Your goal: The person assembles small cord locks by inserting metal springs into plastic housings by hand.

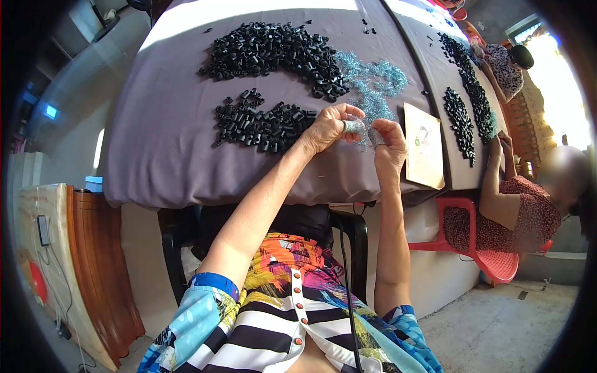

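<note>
My left hand (331,128) is over the near side of the table, its fingers drawn together in a pinch, with a pale wrap on one finger. Close beside it, my right hand (390,148) is also closed, thumb against fingers, with a greyish wrap on one of them. What either hand holds is too small to make out. Just beyond them lies a pile of tiny shiny silver-blue pieces (377,78), like small wire springs. Left of the hands sits a near heap of small hollow black plastic cylinders (261,126). A larger heap of the same cylinders (267,53) lies farther back.
A flat tan board or booklet (424,146) lies right of my right hand. The table has a grey-purple cloth (155,124). At the right, two people sit by more black pieces (460,124). A red plastic chair (491,264) stands there; a wooden cabinet (93,267) is at left.
</note>
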Tool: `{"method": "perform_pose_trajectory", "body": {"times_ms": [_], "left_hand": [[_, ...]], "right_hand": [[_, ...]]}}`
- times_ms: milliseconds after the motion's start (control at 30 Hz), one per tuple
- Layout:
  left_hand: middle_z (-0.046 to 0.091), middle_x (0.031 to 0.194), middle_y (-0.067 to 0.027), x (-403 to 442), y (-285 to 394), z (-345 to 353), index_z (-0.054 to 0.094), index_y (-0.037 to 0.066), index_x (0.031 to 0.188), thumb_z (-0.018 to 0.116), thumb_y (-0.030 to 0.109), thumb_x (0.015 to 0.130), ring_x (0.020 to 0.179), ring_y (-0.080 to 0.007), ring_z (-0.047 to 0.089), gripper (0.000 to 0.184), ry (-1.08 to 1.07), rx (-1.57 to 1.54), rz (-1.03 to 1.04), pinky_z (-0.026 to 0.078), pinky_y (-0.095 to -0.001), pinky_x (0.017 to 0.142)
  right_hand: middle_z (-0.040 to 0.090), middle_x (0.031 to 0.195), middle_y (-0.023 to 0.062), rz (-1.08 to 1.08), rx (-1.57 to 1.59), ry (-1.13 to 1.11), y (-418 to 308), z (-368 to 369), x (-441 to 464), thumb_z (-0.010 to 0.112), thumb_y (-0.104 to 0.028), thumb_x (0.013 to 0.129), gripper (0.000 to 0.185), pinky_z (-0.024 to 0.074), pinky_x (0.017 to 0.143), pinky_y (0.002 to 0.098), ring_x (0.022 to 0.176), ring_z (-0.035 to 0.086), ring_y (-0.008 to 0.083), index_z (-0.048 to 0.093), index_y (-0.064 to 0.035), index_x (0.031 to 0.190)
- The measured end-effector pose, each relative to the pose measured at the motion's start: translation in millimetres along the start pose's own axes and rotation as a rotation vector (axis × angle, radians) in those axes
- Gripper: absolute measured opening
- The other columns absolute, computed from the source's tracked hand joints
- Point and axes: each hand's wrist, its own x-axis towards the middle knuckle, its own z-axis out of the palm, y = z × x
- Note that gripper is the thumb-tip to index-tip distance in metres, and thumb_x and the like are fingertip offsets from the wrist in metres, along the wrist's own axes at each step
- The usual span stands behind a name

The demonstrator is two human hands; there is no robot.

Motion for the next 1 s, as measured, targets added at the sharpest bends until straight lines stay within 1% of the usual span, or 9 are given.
{"method": "perform_pose_trajectory", "body": {"times_ms": [167,267,367,467,567,600,700,800,1000], "left_hand": [[0.063,0.080,-0.0091,-0.9,-2.2,-0.3,0.055,0.002,0.099,0.059,-0.002,0.077,0.064,-0.0153,0.060,0.023,0.007,-0.038,0.021,0.049,-0.0261,0.056],[0.063,0.081,-0.0097,-1.0,-2.4,0.1,0.055,0.002,0.098,0.059,-0.003,0.077,0.064,-0.0159,0.060,0.022,0.012,-0.056,0.038,0.049,-0.0263,0.055],[0.062,0.082,-0.0095,0.5,-5.7,-2.3,0.055,0.002,0.098,0.058,-0.004,0.077,0.064,-0.0156,0.060,0.022,-0.012,-0.058,0.060,0.048,-0.0257,0.056],[0.062,0.082,-0.0091,-0.2,-4.8,-0.7,0.054,0.003,0.099,0.058,-0.005,0.077,0.065,-0.0151,0.060,0.023,0.004,-0.019,0.050,0.048,-0.0250,0.056],[0.062,0.081,-0.0088,-0.1,-4.5,-1.4,0.054,0.003,0.099,0.058,-0.004,0.077,0.065,-0.0145,0.059,0.023,0.006,-0.034,0.042,0.048,-0.0246,0.056],[0.062,0.081,-0.0087,0.4,-4.9,-3.0,0.054,0.003,0.099,0.058,-0.003,0.077,0.065,-0.0143,0.059,0.023,-0.011,-0.041,0.050,0.048,-0.0245,0.056],[0.062,0.079,-0.0081,1.6,-6.9,-4.2,0.055,0.003,0.098,0.059,-0.002,0.078,0.064,-0.0137,0.059,0.021,-0.010,-0.048,0.049,0.048,-0.0243,0.055],[0.062,0.078,-0.0075,1.3,-6.7,-2.7,0.055,0.002,0.098,0.060,0.000,0.078,0.064,-0.0132,0.059,0.020,0.009,-0.049,0.046,0.047,-0.0237,0.055],[0.061,0.079,-0.0072,1.4,-4.5,-2.9,0.054,0.002,0.099,0.061,0.001,0.078,0.064,-0.0124,0.057,0.022,0.000,-0.053,0.050,0.046,-0.0227,0.054]], "right_hand": [[0.060,0.086,0.0015,0.148,0.120,-0.043,-11.5,-2.6,-0.1,0.055,0.006,0.080,0.014,0.0445,0.071,0.0217,0.078,0.055,0.0085,0.059,-0.0021,0.091],[0.060,0.082,0.0018,0.231,0.188,0.076,-20.7,3.5,-0.1,0.054,-0.004,0.085,0.007,0.0444,0.060,0.0214,0.068,0.055,0.0080,0.059,-0.0020,0.090],[0.059,0.073,0.0027,0.371,0.014,0.042,-19.1,-3.2,1.6,0.052,-0.017,0.088,0.016,0.0402,0.047,0.0229,0.054,0.052,0.0075,0.059,-0.0019,0.089],[0.055,0.062,0.0028,0.390,-0.134,-0.040,-14.1,0.2,3.9,0.051,-0.024,0.088,0.025,0.0354,0.041,0.0245,0.047,0.048,0.0072,0.059,-0.0016,0.083],[0.054,0.060,0.0008,0.393,-0.278,-0.139,-3.6,0.2,5.6,0.048,-0.030,0.091,0.030,0.0275,0.033,0.0194,0.044,0.044,0.0033,0.058,-0.0042,0.079],[0.051,0.055,-0.0008,0.360,-0.222,-0.132,-3.4,3.9,4.4,0.049,-0.026,0.090,0.027,0.0281,0.035,0.0191,0.043,0.043,0.0032,0.056,-0.0048,0.074],[0.052,0.056,-0.0005,0.306,-0.220,-0.108,-2.1,6.0,2.0,0.050,-0.018,0.088,0.020,0.0290,0.035,0.0185,0.043,0.043,0.0034,0.056,-0.0045,0.074],[0.053,0.058,0.0000,0.358,-0.215,-0.140,-11.9,3.0,1.3,0.048,-0.008,0.085,0.013,0.0321,0.039,0.0185,0.046,0.045,0.0040,0.056,-0.0043,0.076],[0.058,0.072,0.0047,0.331,-0.072,-0.190,-8.3,-0.6,0.6,0.051,-0.001,0.082,0.004,0.0433,0.049,0.0222,0.058,0.054,0.0091,0.053,-0.0002,0.086]]}}
